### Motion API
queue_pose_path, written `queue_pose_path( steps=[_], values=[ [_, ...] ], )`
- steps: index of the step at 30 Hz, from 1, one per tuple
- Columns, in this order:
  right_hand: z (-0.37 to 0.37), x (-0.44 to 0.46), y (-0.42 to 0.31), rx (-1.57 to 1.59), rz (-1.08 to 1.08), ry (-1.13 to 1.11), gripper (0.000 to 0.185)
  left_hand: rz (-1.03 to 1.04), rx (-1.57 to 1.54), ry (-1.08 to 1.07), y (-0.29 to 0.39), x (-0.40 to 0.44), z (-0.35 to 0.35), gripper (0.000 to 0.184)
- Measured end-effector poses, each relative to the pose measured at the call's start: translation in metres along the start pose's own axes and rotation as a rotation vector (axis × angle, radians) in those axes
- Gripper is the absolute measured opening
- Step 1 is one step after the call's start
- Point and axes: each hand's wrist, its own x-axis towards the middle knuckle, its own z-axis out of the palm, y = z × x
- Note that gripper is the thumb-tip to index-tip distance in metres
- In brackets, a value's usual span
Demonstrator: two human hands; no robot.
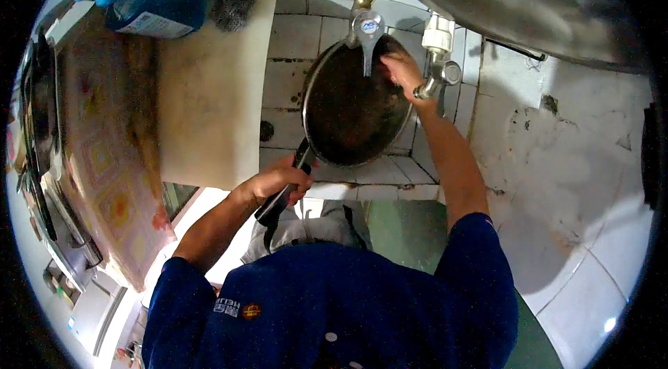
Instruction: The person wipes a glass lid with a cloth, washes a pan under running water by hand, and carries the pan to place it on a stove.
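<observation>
A dark frying pan [355, 111] is tilted over the tiled sink, its browned inside facing up towards me. My left hand [282, 179] is closed round the pan's black handle [278, 203], near my body. My right hand [403, 73] reaches over the right rim and its fingers are at the pan's inner surface. Those fingers are blurred and partly dark, so whether they hold anything cannot be made out. A tap [367, 24] with a grey lever sits over the pan's far rim. A second tap [443, 73] is close beside my right wrist.
Left of the sink lies a pale board [216, 104], with a steel wool scrubber [234, 8] and a blue bottle [156, 3] at its far end. A large metal vessel [529, 7] overhangs the upper right. Pans and utensils [45, 125] line the far left.
</observation>
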Motion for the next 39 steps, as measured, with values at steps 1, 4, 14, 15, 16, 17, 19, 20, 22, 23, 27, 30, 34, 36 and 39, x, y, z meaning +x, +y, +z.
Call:
queue_pose_path(
  steps=[1,4,14,15,16,17,19,20,22,23,27,30,34,36,39],
  values=[
    [0.011,0.014,-0.010,0.009,-0.133,0.032,0.023,0.011,0.000,-0.034,-0.002,0.004,-0.005,0.038],
    [0.068,0.026,-0.046,0.039,-0.392,-0.055,0.026,-0.014,-0.025,-0.118,0.003,0.003,-0.003,0.038],
    [0.013,-0.006,0.044,-1.549,-0.252,-0.813,0.030,-0.034,-0.218,-0.154,-0.007,-0.010,-0.011,0.039],
    [0.011,-0.001,0.006,-1.575,-0.233,-0.597,0.026,-0.019,-0.184,-0.171,-0.009,-0.008,-0.012,0.037],
    [0.011,0.011,-0.012,-1.327,-0.313,-0.460,0.023,-0.023,-0.192,-0.170,-0.011,-0.006,-0.014,0.037],
    [0.025,0.023,-0.020,-1.054,-0.233,-0.325,0.030,-0.067,-0.155,-0.185,-0.011,-0.002,-0.015,0.037],
    [0.063,0.030,-0.012,-0.575,-0.399,-0.135,0.038,-0.116,-0.110,-0.203,-0.010,0.001,-0.014,0.037],
    [0.084,0.025,0.000,-0.501,-0.406,-0.192,0.035,-0.138,-0.133,-0.169,-0.008,0.001,-0.012,0.036],
    [0.133,-0.013,0.006,-0.083,-0.277,-0.382,0.030,-0.157,-0.155,-0.132,-0.003,-0.003,-0.010,0.035],
    [0.134,-0.030,-0.002,-0.332,-0.160,-0.682,0.023,-0.139,-0.138,-0.153,0.000,-0.007,-0.009,0.034],
    [0.081,-0.060,0.006,-1.288,0.104,-1.270,0.029,-0.107,-0.140,-0.242,0.001,-0.015,-0.020,0.034],
    [-0.007,-0.010,0.084,-1.141,-0.189,-0.492,0.017,-0.162,-0.204,-0.178,-0.005,-0.016,-0.020,0.035],
    [0.052,-0.001,-0.039,-0.401,-0.276,-0.011,0.022,-0.162,-0.226,-0.230,-0.008,-0.003,-0.018,0.036],
    [0.102,0.006,-0.026,-0.183,-0.299,-0.030,0.023,-0.175,-0.219,-0.211,-0.005,-0.003,-0.014,0.036],
    [0.145,-0.047,-0.023,-0.269,-0.081,-0.593,0.047,-0.176,-0.268,-0.226,-0.006,-0.007,-0.016,0.036]
  ],
)
